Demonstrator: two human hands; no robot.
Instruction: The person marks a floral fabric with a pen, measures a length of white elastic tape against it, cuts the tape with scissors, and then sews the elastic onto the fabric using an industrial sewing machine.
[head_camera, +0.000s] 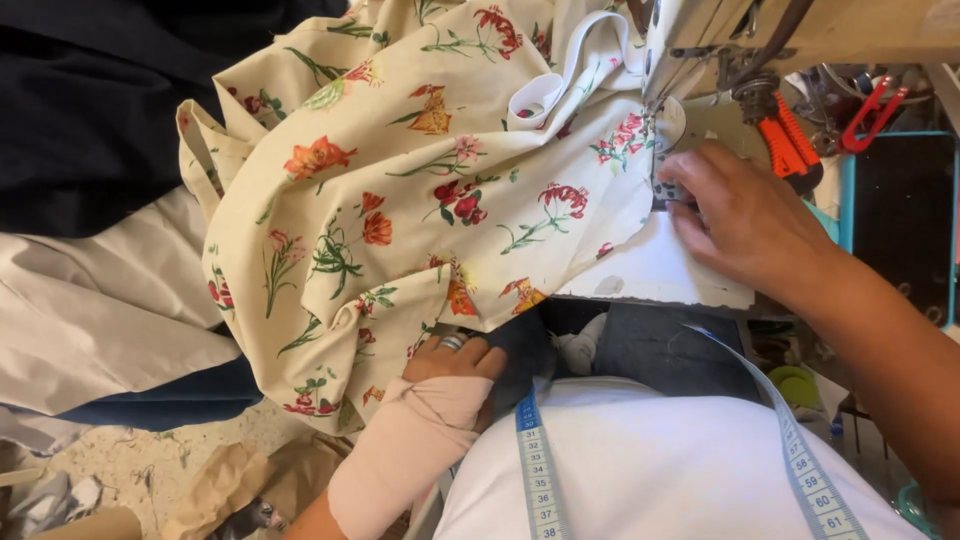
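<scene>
1. My right hand (745, 215) lies flat on the sewing machine bed, fingers (690, 190) spread and pressing the edge of the floral fabric (400, 200) just beside the presser foot (662, 160). It grips nothing; it only holds the cloth down.
2. My left hand (455, 365), wrist wrapped in a pale bandage (405, 445), closes around the hanging lower edge of the same fabric at my lap. A ring shows on one finger.
3. Progress, as I judge it: the seam is in hand. Only a small corner of cloth sits under the foot; most of the piece is bunched to the left of the machine, so much seems left to feed. I cannot tell how much is already stitched.
4. A loop of white elastic band (545, 90) lies on top of the fabric near the needle area.
5. Around: dark cloth (90, 110) and beige cloth (90, 310) heaped at left, a measuring tape (535, 470) hanging around my neck, orange clippers (785, 135) beside the machine head.
6. In the way: the bunched folds and the elastic loop may snag as the cloth feeds.
</scene>
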